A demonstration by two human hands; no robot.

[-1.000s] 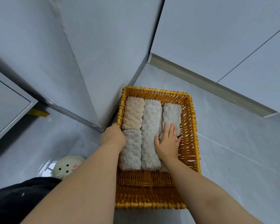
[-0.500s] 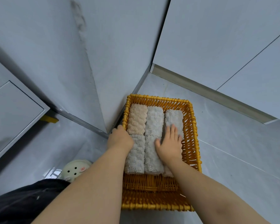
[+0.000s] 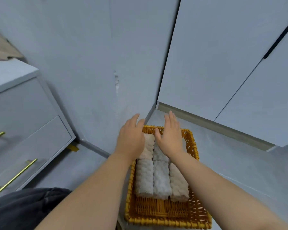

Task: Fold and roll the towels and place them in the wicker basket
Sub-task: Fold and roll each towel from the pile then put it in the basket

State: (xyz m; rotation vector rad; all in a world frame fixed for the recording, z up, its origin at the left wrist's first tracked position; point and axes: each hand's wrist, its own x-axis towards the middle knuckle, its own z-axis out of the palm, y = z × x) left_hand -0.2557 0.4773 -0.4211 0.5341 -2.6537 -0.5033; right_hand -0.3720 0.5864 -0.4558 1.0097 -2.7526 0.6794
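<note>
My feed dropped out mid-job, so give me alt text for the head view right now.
The open left hand and right hand reach, fingers straight, over the far end of a yellow wicker basket on the floor. In it rolled towels lie side by side, its near strip bare. A drawer cabinet stands at left.

- I log the left hand [image 3: 131, 136] displaced from the left rim of the wicker basket [image 3: 166, 222] to its far-left corner, with the fingers now straight.
- I log the right hand [image 3: 170, 138] displaced off the right-hand towel roll [image 3: 178, 185] to the far end, fingers reaching past the rim.
- My view now takes in a drawer unit [image 3: 23, 123] at left.
</note>
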